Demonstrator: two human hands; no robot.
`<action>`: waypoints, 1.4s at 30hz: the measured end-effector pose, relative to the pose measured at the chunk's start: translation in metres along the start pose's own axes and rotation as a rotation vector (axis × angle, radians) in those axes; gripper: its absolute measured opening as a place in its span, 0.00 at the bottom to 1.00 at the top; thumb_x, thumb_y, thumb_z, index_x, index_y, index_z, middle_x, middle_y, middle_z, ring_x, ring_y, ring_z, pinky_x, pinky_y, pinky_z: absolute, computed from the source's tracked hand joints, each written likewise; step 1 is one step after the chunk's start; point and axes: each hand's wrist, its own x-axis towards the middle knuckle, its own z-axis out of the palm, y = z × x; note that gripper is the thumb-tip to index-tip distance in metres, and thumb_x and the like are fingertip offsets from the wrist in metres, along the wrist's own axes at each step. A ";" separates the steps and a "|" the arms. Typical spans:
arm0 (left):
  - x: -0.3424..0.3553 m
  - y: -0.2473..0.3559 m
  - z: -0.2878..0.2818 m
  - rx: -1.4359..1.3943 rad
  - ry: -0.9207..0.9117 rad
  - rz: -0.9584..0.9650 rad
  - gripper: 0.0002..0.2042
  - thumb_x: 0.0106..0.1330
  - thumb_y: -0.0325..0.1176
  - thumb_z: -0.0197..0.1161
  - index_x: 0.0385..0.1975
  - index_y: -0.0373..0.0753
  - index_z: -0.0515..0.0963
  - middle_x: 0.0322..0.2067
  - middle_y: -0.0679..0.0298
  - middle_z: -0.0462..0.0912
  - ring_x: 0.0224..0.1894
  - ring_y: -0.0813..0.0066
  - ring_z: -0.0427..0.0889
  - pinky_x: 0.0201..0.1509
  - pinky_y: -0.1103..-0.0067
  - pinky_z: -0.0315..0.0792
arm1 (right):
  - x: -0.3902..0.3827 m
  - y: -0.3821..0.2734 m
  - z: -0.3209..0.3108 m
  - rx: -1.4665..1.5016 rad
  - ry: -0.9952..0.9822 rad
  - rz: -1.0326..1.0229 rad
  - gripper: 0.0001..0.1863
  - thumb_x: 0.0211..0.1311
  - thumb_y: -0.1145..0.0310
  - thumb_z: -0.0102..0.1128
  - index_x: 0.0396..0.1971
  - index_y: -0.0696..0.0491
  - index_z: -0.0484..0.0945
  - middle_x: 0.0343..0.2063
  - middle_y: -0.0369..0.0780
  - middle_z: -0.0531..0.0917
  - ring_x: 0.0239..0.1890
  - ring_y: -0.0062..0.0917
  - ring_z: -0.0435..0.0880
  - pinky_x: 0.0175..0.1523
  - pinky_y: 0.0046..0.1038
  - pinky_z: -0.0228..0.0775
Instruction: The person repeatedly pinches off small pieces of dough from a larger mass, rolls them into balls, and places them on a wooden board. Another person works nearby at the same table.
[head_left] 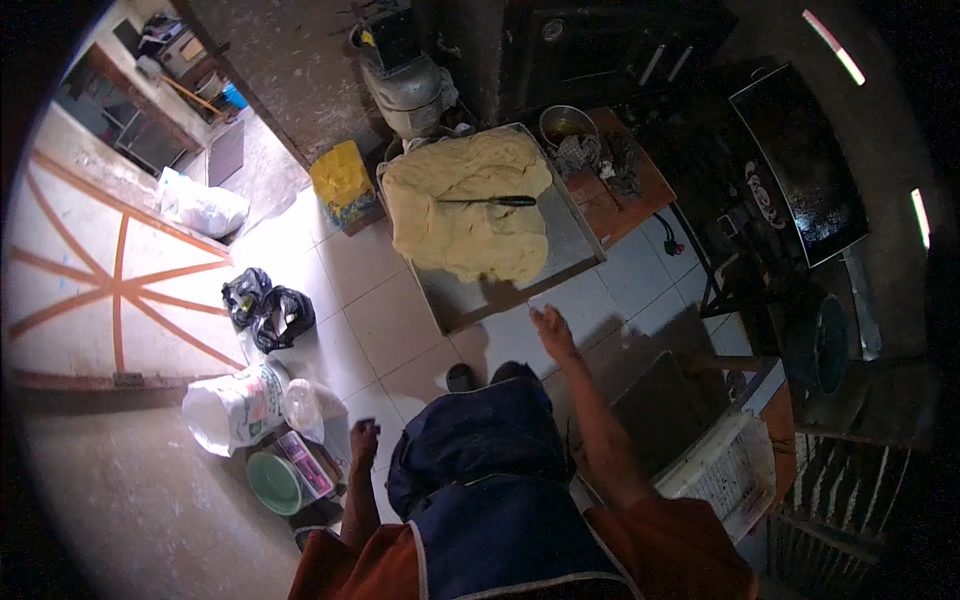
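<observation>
A large slab of pale yellow dough (480,240) fills much of a wide metal tray (470,315) in front of me. Across the dough lies a knife with a black handle (515,201), its thin blade pointing left. My right hand (551,334) reaches forward to just short of the tray's near edge. Its fingers are bent together, and a thin pale tip shows at them, too small to name. My left hand (365,440) hangs low at my left side, in shadow, near the bags on the floor. Its fingers are too dark to read.
Left of the tray stands a yellow package (342,175); behind it, a gas cylinder (405,95). A metal bowl (568,125) rests on a wooden table (640,185). Black bags (280,318), a white sack (225,410) and a green basin (275,482) line my left. A wooden-edged box (640,405) stands right.
</observation>
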 end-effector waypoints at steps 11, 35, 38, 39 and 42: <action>0.154 0.239 0.225 -0.153 -0.504 -0.062 0.17 0.74 0.39 0.57 0.55 0.35 0.78 0.43 0.59 0.84 0.46 0.68 0.82 0.52 0.71 0.76 | 0.252 0.004 0.044 -0.315 0.009 0.257 0.51 0.55 0.39 0.68 0.66 0.64 0.61 0.65 0.51 0.69 0.61 0.46 0.74 0.58 0.42 0.71; 0.175 0.294 0.450 0.281 -0.768 -0.144 0.16 0.72 0.38 0.58 0.54 0.36 0.77 0.49 0.61 0.81 0.55 0.68 0.79 0.58 0.77 0.73 | 0.236 -0.215 -0.032 -0.477 -0.328 0.005 0.32 0.70 0.64 0.61 0.70 0.53 0.60 0.62 0.45 0.72 0.64 0.40 0.72 0.67 0.43 0.66; 0.173 0.299 0.451 0.208 -0.709 -0.171 0.16 0.72 0.37 0.58 0.54 0.36 0.77 0.49 0.60 0.81 0.55 0.68 0.78 0.58 0.76 0.73 | 0.309 -0.215 -0.023 -0.977 -0.397 -0.428 0.27 0.69 0.70 0.59 0.66 0.54 0.67 0.62 0.50 0.72 0.62 0.46 0.73 0.63 0.47 0.67; 0.173 0.301 0.451 0.191 -0.697 -0.176 0.16 0.72 0.37 0.58 0.54 0.36 0.77 0.49 0.60 0.81 0.55 0.68 0.78 0.58 0.76 0.73 | 0.331 -0.217 0.005 -0.912 -0.529 -0.308 0.25 0.68 0.70 0.59 0.64 0.55 0.69 0.60 0.52 0.72 0.62 0.49 0.72 0.63 0.50 0.66; 0.174 0.308 0.448 0.143 -0.660 -0.192 0.16 0.71 0.37 0.58 0.54 0.36 0.77 0.49 0.60 0.81 0.55 0.68 0.78 0.59 0.75 0.73 | 0.355 -0.147 0.039 -1.315 -0.648 -0.817 0.24 0.66 0.68 0.60 0.61 0.56 0.71 0.59 0.55 0.72 0.62 0.52 0.70 0.63 0.54 0.65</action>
